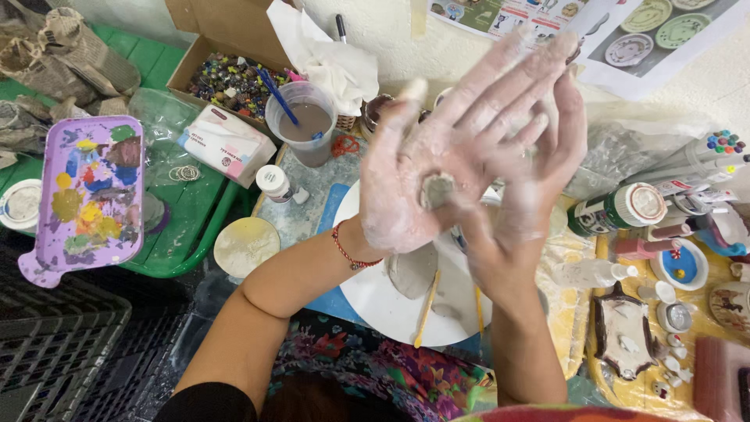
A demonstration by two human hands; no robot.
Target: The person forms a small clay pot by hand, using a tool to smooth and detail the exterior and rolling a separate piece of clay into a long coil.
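Observation:
My two hands are raised over the work surface, both smeared with pale wet clay. My left hand (426,152), with a red cord bracelet at the wrist, lies flat against my right hand (547,168), fingers spread and pointing up to the right. A small grey clay lump (436,190) is pressed between the heels of the palms. Below the hands lies a white round board (375,305) with a flat grey clay piece (412,270) and two thin wooden sticks (426,309) on it.
A cup of murky water with a blue brush (306,125) and a cardboard box of beads (230,82) stand behind. At left are a purple paint palette (90,191), a tissue pack (225,142) and a black crate (55,352). Markers (703,160), a paint bottle (617,209) and a brown ceramic tray (623,332) crowd the right.

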